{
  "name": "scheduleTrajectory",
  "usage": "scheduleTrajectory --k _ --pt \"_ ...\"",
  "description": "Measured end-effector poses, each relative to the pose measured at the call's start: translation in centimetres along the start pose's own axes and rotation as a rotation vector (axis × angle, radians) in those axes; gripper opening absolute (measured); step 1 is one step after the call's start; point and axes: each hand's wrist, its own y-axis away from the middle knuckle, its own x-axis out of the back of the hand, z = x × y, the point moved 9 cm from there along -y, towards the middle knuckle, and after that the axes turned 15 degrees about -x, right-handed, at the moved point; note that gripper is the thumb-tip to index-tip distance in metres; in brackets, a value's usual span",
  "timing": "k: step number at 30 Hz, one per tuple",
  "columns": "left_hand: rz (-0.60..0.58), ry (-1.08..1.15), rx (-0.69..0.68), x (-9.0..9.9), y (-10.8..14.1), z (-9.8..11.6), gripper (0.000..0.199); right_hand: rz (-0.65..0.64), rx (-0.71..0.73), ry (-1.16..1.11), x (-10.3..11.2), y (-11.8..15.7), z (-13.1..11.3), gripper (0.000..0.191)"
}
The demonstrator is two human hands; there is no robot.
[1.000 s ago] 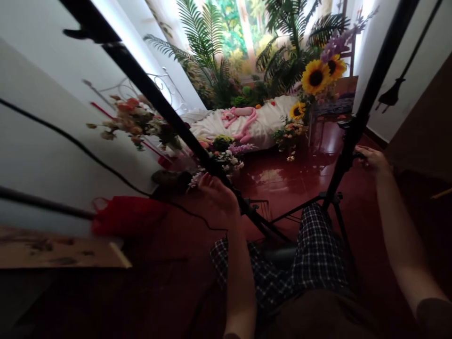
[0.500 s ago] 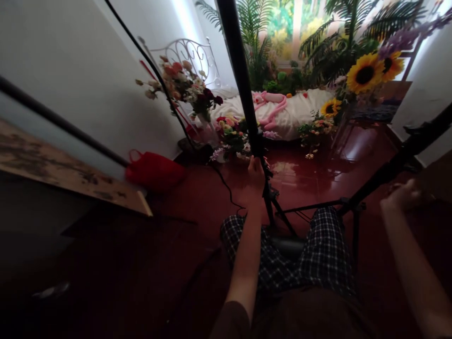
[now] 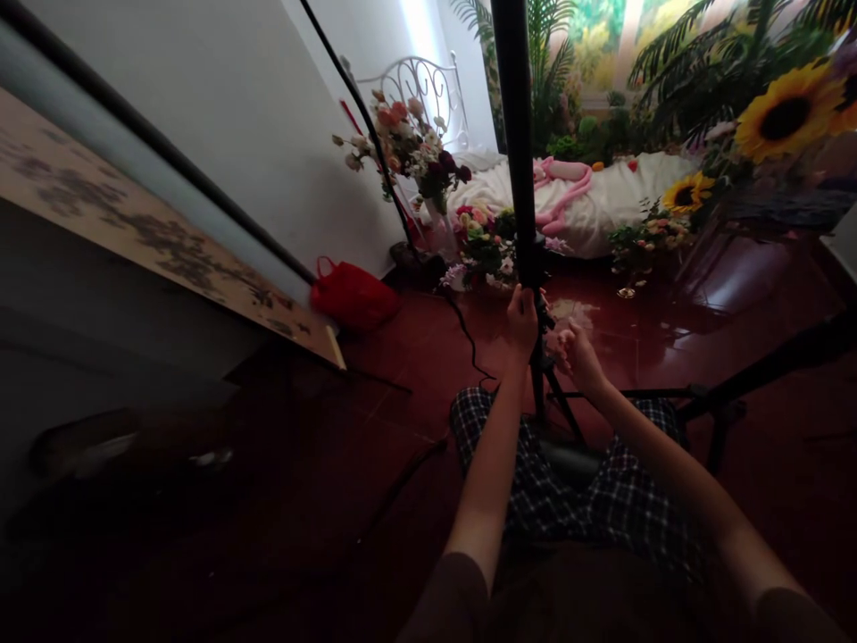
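A thick black stand pole (image 3: 515, 134) rises in front of me. My left hand (image 3: 524, 320) is wrapped round its lower part, just under a dark collar. Close by on the right is my right hand (image 3: 577, 355), its fingers curled near the small black knobs (image 3: 545, 314) on the pole; whether it pinches anything is too dark and small to tell. Below the hands, the stand's dark legs (image 3: 566, 406) spread between my knees.
A red bag (image 3: 354, 295) lies by the left wall near a long painted panel (image 3: 201, 254). Flower bunches (image 3: 486, 248) and a bed with white bedding (image 3: 603, 201) are ahead. Sunflowers (image 3: 786, 116) stand at right. A black cable (image 3: 469, 335) crosses the floor. Another dark tube (image 3: 769, 362) slants at right.
My right hand has moved left from the far right to beside the pole. My left hand still grips the pole. The view has turned, so the scene sits further right.
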Motion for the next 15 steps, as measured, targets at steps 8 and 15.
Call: scheduleTrajectory --k 8,15 --pt "-0.011 -0.055 -0.048 0.4 -0.3 -0.4 0.057 -0.444 -0.291 -0.134 -5.3 -1.1 1.0 0.061" --pt "-0.021 -0.062 -0.067 0.6 -0.2 -1.1 0.052 -0.513 -0.286 -0.237 -7.2 0.3 0.5 0.061"
